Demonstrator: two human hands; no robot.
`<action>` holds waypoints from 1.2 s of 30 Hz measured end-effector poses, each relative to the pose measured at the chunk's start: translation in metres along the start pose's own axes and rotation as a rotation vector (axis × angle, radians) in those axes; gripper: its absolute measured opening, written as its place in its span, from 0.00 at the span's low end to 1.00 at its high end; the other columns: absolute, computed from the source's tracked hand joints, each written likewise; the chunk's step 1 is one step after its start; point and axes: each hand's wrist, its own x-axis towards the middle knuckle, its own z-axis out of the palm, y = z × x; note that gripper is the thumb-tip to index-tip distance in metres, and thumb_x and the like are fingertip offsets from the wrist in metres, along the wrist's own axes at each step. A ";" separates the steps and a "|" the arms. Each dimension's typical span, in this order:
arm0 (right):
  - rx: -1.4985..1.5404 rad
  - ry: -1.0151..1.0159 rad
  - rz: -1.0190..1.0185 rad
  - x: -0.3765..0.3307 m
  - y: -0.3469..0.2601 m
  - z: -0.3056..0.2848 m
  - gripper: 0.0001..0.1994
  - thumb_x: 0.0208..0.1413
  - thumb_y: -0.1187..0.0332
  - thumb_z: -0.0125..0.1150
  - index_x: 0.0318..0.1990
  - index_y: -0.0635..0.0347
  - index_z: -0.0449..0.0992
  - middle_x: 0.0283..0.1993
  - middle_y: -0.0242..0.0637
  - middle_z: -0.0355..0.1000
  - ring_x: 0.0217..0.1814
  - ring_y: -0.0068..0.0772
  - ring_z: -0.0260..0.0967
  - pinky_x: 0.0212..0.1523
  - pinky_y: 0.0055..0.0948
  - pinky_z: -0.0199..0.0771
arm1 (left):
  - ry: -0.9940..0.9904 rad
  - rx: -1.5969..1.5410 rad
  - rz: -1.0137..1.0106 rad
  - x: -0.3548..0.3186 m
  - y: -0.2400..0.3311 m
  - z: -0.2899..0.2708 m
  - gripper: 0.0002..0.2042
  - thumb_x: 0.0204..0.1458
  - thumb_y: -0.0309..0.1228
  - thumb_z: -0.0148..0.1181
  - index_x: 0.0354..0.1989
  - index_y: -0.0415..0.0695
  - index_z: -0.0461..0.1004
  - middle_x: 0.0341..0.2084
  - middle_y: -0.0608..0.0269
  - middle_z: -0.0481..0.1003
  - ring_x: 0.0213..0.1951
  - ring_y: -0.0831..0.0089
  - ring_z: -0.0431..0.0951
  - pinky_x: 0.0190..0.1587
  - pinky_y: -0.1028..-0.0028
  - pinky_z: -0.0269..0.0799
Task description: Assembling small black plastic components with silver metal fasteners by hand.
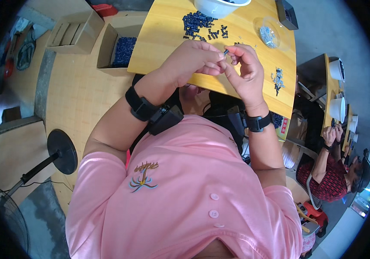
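My left hand (195, 62) and my right hand (246, 71) meet above the near edge of a wooden table (157, 45). Both are closed, with fingertips together around a small dark cylindrical part (226, 52). Fingers hide most of it, so its exact kind is unclear. Just beyond my hands lies a heap of small black parts (197, 22), some scattered loose. Right of them, a clear round dish (278, 42) holds small silvery pieces (267, 36). Nearer the right edge sits a little pile of silvery and black pieces (278, 80).
A white bowl (219, 9) and a dark tray (286, 15) stand at the far side. An open carton (107, 60) of dark parts is left of the table, beside another cardboard box (75, 32). At right, another person (329, 172) works at a table with white bowls (337, 108).
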 end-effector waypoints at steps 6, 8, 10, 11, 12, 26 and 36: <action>-0.335 0.051 -0.128 -0.005 -0.003 0.008 0.17 0.37 0.74 0.68 0.38 0.60 0.73 0.36 0.40 0.67 0.36 0.36 0.66 0.34 0.26 0.68 | -0.009 -0.079 -0.096 -0.001 -0.004 0.003 0.10 0.54 0.31 0.54 0.38 0.36 0.74 0.35 0.59 0.76 0.37 0.74 0.77 0.44 0.76 0.74; -0.284 0.101 -0.126 -0.006 -0.001 0.011 0.16 0.36 0.74 0.68 0.37 0.60 0.73 0.36 0.41 0.68 0.36 0.39 0.66 0.34 0.29 0.69 | -0.027 -0.137 -0.069 0.000 -0.006 0.002 0.10 0.54 0.31 0.54 0.38 0.36 0.74 0.36 0.59 0.76 0.38 0.73 0.77 0.46 0.75 0.73; -0.254 0.108 -0.128 -0.007 0.000 0.012 0.16 0.36 0.74 0.68 0.37 0.60 0.73 0.36 0.40 0.68 0.37 0.39 0.66 0.34 0.29 0.69 | -0.022 -0.180 -0.063 0.000 -0.007 0.003 0.10 0.52 0.30 0.56 0.37 0.35 0.74 0.35 0.58 0.76 0.37 0.74 0.77 0.44 0.77 0.73; -0.224 0.116 -0.129 -0.007 0.000 0.012 0.16 0.36 0.75 0.68 0.37 0.60 0.73 0.36 0.40 0.69 0.37 0.38 0.66 0.35 0.29 0.69 | -0.018 -0.222 -0.059 0.000 -0.007 0.003 0.11 0.50 0.30 0.58 0.37 0.34 0.74 0.34 0.57 0.76 0.35 0.74 0.77 0.41 0.79 0.73; -0.223 0.116 -0.130 -0.006 0.001 0.012 0.16 0.36 0.75 0.68 0.37 0.60 0.73 0.36 0.40 0.69 0.37 0.38 0.66 0.35 0.29 0.69 | -0.018 -0.221 -0.058 0.000 -0.007 0.002 0.11 0.50 0.30 0.58 0.37 0.34 0.74 0.34 0.57 0.76 0.35 0.74 0.77 0.41 0.79 0.73; -0.311 0.039 -0.143 -0.009 -0.006 0.009 0.15 0.38 0.75 0.65 0.38 0.62 0.72 0.34 0.43 0.68 0.36 0.42 0.66 0.36 0.32 0.68 | 0.052 0.095 0.005 -0.005 -0.011 0.004 0.10 0.53 0.31 0.56 0.37 0.36 0.75 0.35 0.61 0.76 0.39 0.76 0.76 0.44 0.78 0.72; -0.904 -0.357 -0.236 0.013 -0.039 0.000 0.10 0.40 0.64 0.61 0.23 0.62 0.71 0.26 0.43 0.69 0.32 0.45 0.67 0.34 0.35 0.70 | 0.172 0.416 0.055 -0.006 -0.012 0.005 0.08 0.52 0.28 0.57 0.33 0.34 0.76 0.28 0.62 0.76 0.30 0.77 0.76 0.37 0.79 0.72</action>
